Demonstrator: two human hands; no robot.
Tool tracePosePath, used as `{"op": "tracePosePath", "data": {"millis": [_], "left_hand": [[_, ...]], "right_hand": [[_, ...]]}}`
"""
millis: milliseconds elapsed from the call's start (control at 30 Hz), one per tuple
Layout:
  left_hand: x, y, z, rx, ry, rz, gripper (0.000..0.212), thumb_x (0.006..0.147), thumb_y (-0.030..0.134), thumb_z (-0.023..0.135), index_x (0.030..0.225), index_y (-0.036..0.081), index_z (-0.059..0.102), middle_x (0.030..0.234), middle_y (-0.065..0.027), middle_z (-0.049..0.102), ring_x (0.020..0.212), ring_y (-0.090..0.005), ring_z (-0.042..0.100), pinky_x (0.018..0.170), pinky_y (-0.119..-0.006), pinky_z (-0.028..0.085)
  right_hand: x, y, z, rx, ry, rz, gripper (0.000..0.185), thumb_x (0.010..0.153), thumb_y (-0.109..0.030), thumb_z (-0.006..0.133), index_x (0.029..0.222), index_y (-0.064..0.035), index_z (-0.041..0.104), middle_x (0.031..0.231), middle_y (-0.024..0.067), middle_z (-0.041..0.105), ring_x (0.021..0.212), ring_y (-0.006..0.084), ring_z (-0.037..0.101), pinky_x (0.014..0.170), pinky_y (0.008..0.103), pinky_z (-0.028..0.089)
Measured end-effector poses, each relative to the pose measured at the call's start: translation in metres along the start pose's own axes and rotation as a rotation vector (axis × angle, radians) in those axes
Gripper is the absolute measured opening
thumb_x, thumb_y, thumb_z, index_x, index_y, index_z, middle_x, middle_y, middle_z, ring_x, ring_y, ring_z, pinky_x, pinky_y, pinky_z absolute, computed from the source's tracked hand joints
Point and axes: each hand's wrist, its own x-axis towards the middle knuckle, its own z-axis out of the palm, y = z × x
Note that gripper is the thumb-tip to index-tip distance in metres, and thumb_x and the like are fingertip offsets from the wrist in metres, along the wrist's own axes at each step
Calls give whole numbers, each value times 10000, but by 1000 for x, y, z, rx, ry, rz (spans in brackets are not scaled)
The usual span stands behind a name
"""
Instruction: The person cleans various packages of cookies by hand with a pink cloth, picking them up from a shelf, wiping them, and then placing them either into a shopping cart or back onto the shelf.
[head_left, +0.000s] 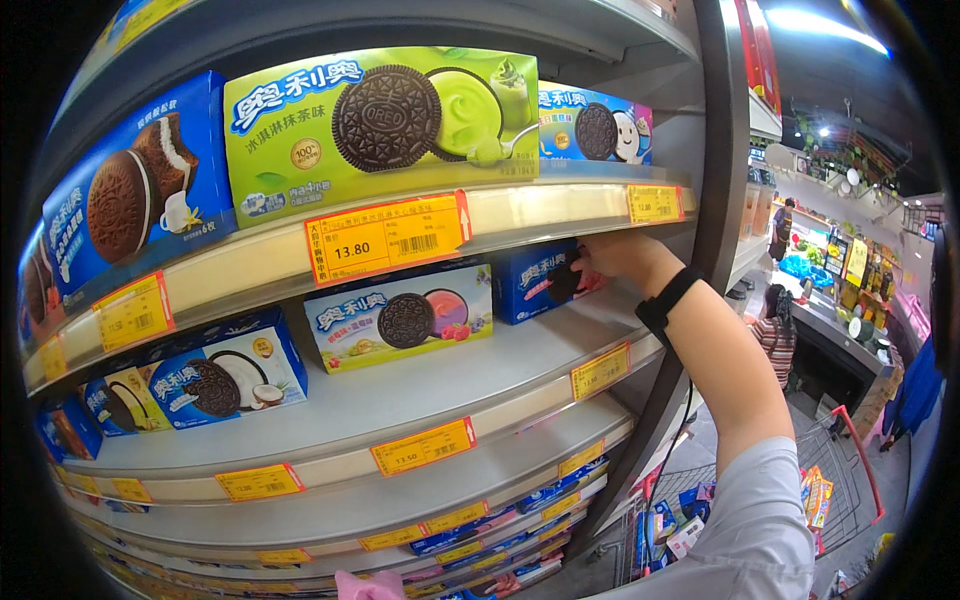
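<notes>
My right hand (616, 253) reaches into the second shelf from the top, under the price rail. It is at the right part of a dark blue Oreo cookie box (534, 279); its fingers are partly hidden, so a grip cannot be made out. A black strap (673, 298) circles that wrist. Left of this box stands a pale Oreo box with berries (405, 319). Further left is a blue and white Oreo box with a coconut (225, 375). My left hand is out of view.
On the shelf above stand a green Oreo box (285, 165), a blue cake box (120, 195) and another Oreo box (596, 124). A dark shelf post (721, 150) borders my arm. A loaded shopping cart (840, 480) is at right; people are beyond. Something pink (369, 585) shows below.
</notes>
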Motion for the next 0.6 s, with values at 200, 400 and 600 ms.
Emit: {"op": "tracePosePath", "data": {"millis": [200,400,600], "left_hand": [[5,0,-2,57,-34,57,323,582,260,731,789,48,602,787,-117,577,768,-280,563,690,-371,442],[10,20,-8,206,-173,87,352,498,225,767,771,67,613,811,-131,578,776,-328,543,727,-403,421],[10,19,-11,305,-187,171,352,485,228,782,763,88,618,823,-137,580,800,-350,529,754,-426,402]], "right_hand": [[16,-9,6,-105,150,-22,357,770,-295,716,1015,-37,687,1012,148,680,1017,324,611,916,404,453],[18,-14,12,-115,253,-11,361,773,-297,715,1029,-44,682,1024,145,677,1021,325,607,921,403,450],[25,-18,12,-118,313,-13,366,777,-299,713,1044,-51,678,1037,142,674,1026,325,603,927,403,446]]}}
